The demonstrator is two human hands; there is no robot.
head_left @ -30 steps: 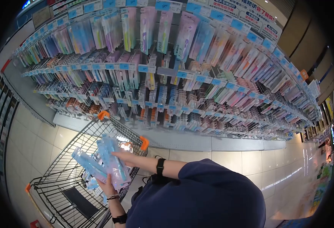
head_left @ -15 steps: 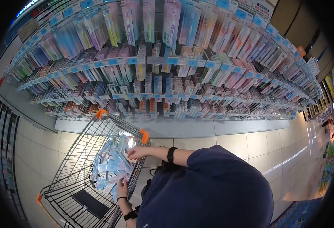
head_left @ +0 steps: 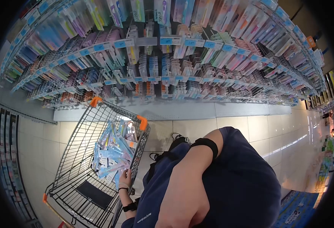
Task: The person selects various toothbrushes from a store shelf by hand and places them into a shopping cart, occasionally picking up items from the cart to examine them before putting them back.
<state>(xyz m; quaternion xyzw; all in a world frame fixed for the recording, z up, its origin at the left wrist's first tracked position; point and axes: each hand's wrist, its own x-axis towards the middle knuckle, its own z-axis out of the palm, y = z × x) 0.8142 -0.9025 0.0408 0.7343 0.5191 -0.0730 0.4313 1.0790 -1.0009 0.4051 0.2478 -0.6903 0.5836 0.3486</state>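
Observation:
A pile of toothbrush packs (head_left: 113, 150), mostly pale blue, lies in the black wire shopping cart (head_left: 77, 152). My left hand (head_left: 125, 178) reaches inside the cart's right side, its fingers bent at the lower edge of the pile, against a light blue toothbrush pack (head_left: 117, 179). My right hand (head_left: 184, 195) is raised close to the camera, above the dark blue shirt (head_left: 235, 186) and away from the cart. Its back faces up and its fingers bend down out of sight, so whatever they hold is hidden.
Ahead stands a long rack (head_left: 159, 41) with several rows of hanging toothbrush packs and blue price tags. Its grey base (head_left: 182, 111) runs behind the cart's orange-cornered front. Dark shelving (head_left: 7, 152) is at the left; a blue printed box (head_left: 298, 207) is at lower right.
My right hand has left the pile and come up close to the camera. The left hand stays by the packs. The view has tilted down, so the rack sits higher.

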